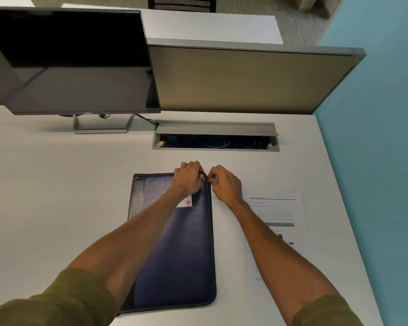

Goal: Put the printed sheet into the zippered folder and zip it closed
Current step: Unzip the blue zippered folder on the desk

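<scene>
A dark blue zippered folder (pixel 184 250) lies flat on the white desk, its zipper running along the right edge and around the far right corner. My left hand (pixel 189 177) presses on the folder's far right corner, fingers curled over the edge. My right hand (pixel 225 183) is just beside that corner, its fingertips pinched at the zipper there; the pull itself is too small to make out. The printed sheet (pixel 277 222), with a table and text, lies flat on the desk to the right of the folder, partly under my right forearm.
A dark monitor (pixel 68 64) on a stand sits at the back left. An open cable hatch (pixel 216 137) is set in the desk beyond the folder. A grey divider panel (pixel 250 78) closes the back. The desk's right edge (pixel 346 220) runs close to the sheet.
</scene>
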Demonstrator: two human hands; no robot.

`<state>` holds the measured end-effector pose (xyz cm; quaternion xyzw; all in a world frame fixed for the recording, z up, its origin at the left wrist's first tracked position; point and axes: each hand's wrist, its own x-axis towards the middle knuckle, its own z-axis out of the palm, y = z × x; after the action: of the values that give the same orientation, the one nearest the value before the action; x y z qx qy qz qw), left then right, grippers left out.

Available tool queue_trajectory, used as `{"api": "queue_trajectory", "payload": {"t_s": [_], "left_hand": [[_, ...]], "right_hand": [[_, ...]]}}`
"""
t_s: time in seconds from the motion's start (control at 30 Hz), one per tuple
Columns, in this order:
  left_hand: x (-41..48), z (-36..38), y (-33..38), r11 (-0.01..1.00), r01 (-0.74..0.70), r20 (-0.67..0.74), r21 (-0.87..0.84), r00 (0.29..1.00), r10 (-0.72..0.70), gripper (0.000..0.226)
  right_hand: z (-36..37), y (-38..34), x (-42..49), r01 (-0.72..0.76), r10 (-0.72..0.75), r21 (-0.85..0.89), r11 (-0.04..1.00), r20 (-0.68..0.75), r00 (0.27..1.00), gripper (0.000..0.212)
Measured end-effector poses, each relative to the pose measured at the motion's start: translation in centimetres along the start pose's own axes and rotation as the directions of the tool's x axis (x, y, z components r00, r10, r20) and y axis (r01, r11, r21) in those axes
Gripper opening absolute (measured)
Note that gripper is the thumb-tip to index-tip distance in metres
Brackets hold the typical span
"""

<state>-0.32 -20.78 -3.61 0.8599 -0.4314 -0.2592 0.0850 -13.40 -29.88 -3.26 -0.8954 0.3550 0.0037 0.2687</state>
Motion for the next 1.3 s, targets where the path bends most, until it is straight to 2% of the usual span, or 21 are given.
{"api": "queue_trajectory", "payload": {"t_s": [0.27,0.5,0.77,0.93,1.03,1.13,1.3], "left_hand": [[-1.1,0.5,1.5,0.998,-0.048,0.023,-0.045,0.999,0.049,0.023],[-1.8,0.0,1.6,0.998,-0.009,-0.007,-0.058,1.0,0.008,0.025],[-2.1,-0.8,0.9,0.994,0.073,-0.053,-0.083,0.996,-0.077,0.029],[-2.1,-1.4,0.5,0.992,0.099,-0.06,-0.079,0.993,-0.104,0.029],[-2.3,-1.6,0.4,0.992,0.1,-0.064,-0.077,0.992,-0.105,0.03],[-3.2,-1.4,1.0,1.0,0.021,-0.054,-0.012,0.998,-0.022,0.039],[-6.9,0.6,2.8,0.969,-0.235,0.048,0.073,0.972,0.232,0.044]], "right_hand": [[-0.7,1.5,-2.3,-0.008,0.008,-0.004,1.0,-0.018,1.0,0.013],[-0.8,1.3,-4.6,0.006,-0.007,0.026,1.0,0.037,0.999,0.011],[1.1,1.8,-9.7,-0.057,0.026,0.151,0.987,0.204,0.979,0.01],[1.6,2.6,-13.2,-0.073,0.008,0.147,0.987,0.401,0.916,0.011],[2.0,2.9,-15.0,-0.123,0.042,0.146,0.982,0.462,0.886,0.012],[2.4,2.5,-16.3,-0.172,0.108,0.134,0.976,0.389,0.915,0.012],[3.0,1.7,-17.9,-0.177,0.143,0.106,0.978,0.272,0.952,0.011]]}}
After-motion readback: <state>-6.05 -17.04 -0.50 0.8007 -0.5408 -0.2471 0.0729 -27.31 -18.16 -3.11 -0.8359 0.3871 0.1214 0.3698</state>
